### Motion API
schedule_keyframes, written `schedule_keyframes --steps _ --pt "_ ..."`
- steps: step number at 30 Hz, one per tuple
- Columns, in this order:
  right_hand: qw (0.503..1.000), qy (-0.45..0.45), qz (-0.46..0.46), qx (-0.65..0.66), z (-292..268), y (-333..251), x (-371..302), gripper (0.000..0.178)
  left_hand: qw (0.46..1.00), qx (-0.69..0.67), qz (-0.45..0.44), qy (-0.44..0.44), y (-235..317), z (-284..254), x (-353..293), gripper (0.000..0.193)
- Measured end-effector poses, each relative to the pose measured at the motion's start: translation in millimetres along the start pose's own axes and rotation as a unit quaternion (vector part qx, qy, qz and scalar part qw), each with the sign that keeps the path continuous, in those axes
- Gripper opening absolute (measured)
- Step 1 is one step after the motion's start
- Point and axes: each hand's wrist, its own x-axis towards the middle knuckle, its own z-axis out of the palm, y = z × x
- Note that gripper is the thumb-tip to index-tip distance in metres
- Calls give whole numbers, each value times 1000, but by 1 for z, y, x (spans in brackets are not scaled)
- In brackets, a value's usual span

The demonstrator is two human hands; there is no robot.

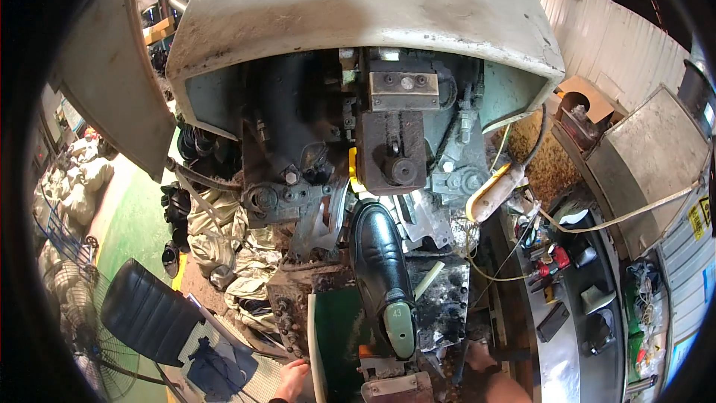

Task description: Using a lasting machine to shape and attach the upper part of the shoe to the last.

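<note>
A glossy black shoe (378, 254) sits sole-down in the machine (395, 142), toe pointing away from me under the dark pressing head. Out of its opening rises the green heel end of a shoe last (399, 328). At the lower edge, left of the shoe, my left hand (292, 379) has its fingers curled together beside the pale edge of a green panel (313, 328); whether anything is in them is hidden. My right hand (481, 357) is low on the right in shadow, near a dark bar below the machine, its fingers not discernible.
A pale hood (365, 0) overhangs the machine. On the left are a black padded chair (149, 310), a wire fan (82, 321) and bulging sacks (216, 239). On the right, a handheld tool (494, 192) hangs from a cable above a metal bench (558, 362) holding small tools.
</note>
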Motion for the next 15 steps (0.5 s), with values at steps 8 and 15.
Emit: schedule_keyframes --steps 8,15 --pt "959 -21 116 257 5 49 23 20 999 -18 -37 31 23 19 -16 31" --pt "975 108 37 190 19 -119 -34 19 926 85 313 194 102 45 -27 25"
